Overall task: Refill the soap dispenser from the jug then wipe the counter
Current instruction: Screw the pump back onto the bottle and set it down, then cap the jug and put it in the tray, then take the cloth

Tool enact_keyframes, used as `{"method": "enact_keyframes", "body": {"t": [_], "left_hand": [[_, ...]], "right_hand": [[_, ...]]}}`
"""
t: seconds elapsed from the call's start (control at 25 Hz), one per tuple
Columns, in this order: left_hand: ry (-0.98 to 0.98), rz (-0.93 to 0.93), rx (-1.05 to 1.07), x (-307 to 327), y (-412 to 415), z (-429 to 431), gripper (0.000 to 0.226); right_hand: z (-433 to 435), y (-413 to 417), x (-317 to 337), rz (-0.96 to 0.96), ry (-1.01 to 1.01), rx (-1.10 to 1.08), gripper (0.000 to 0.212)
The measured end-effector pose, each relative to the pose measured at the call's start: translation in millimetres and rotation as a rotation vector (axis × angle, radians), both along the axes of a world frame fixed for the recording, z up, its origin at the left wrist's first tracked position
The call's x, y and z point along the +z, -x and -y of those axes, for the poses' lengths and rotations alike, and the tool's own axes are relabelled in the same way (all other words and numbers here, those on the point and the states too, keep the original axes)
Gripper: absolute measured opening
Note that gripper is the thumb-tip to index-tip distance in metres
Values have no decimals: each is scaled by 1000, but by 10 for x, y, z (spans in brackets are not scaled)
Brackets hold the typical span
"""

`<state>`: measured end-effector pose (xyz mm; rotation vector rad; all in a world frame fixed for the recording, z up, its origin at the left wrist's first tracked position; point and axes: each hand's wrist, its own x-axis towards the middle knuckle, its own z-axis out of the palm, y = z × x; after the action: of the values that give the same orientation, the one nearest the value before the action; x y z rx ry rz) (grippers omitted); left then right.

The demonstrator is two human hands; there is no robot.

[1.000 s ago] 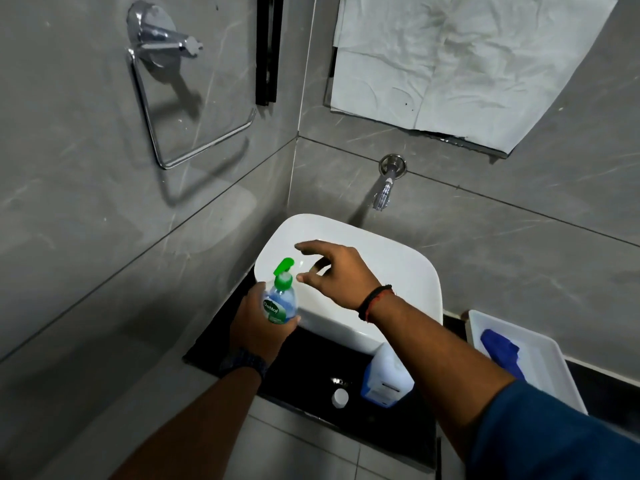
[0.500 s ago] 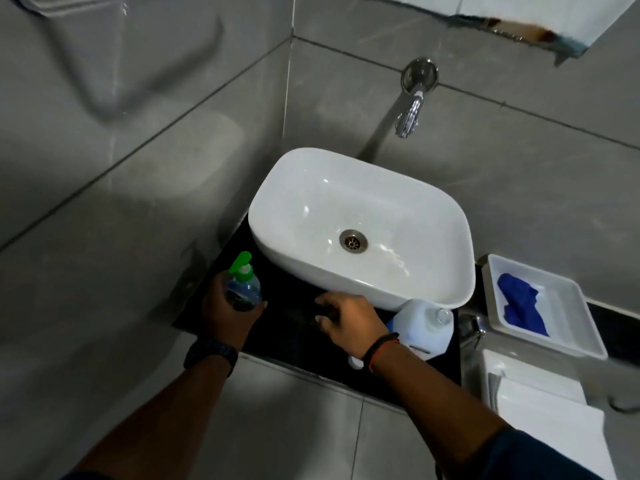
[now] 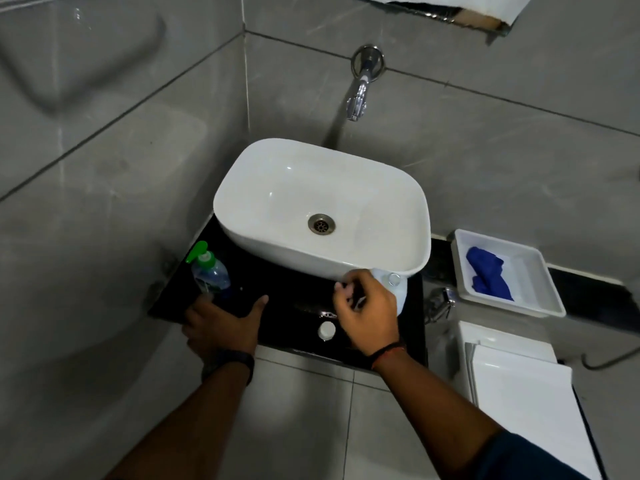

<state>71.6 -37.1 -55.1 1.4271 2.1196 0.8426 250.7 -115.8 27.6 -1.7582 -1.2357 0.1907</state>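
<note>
The soap dispenser (image 3: 210, 274), a clear bottle with a green pump, stands upright on the black counter (image 3: 291, 299) left of the basin. My left hand (image 3: 225, 325) lies just in front of it, thumb spread, holding nothing. The white jug (image 3: 396, 289) stands partly under the basin's front right rim, with its neck uncapped. My right hand (image 3: 367, 313) covers the jug's left side, fingers curled around its handle. The jug's white cap (image 3: 326, 330) lies on the counter near that hand. A blue cloth (image 3: 486, 273) sits in a white tray (image 3: 540, 299) at the right.
A white basin (image 3: 391, 188) fills most of the counter, with a chrome tap (image 3: 360, 95) on the wall above it. Grey tiled walls close in on the left and behind. A white toilet cistern (image 3: 512, 372) stands at the lower right.
The dispenser went from over the basin down to the counter's left side, and my left hand let go of it. My right hand dropped to the jug and closed on it.
</note>
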Motion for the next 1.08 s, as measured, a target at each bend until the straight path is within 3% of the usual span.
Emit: {"method": "enact_keyframes", "body": {"t": [0.12,0.24,0.36,0.44,0.56,0.64,0.72,0.88,1.08], "left_hand": [[11,-13,-398,65,-365,128,64],[93,-36,-792,15,-727,235,59],[168,-166,-963,-77,-937,291,66],[162,-269,-1025,-145,-1015,284,54],[96,-382,-1099,-232,-1049,246,25],[43,-424,-1173,-257,-1033,213,20],[-26,-286,-1087,-197,-1032,184,20],[-56,266,-599,283,-1033,122,23],[-251,565,-563,1236,-1229,55,22]], "right_hand": [[285,-319,21,-89,-133,-192,18],[463,-701,-150,-195,-6,-290,37],[512,-952,-367,-262,300,-76,65],[463,-1010,-459,-265,414,33,74],[328,-1011,-585,-301,388,53,72],[288,-985,-617,-304,353,48,71],[279,-978,-626,-298,338,47,75],[329,-988,-518,-275,365,50,80],[364,-1006,-103,-236,373,72,80]]}}
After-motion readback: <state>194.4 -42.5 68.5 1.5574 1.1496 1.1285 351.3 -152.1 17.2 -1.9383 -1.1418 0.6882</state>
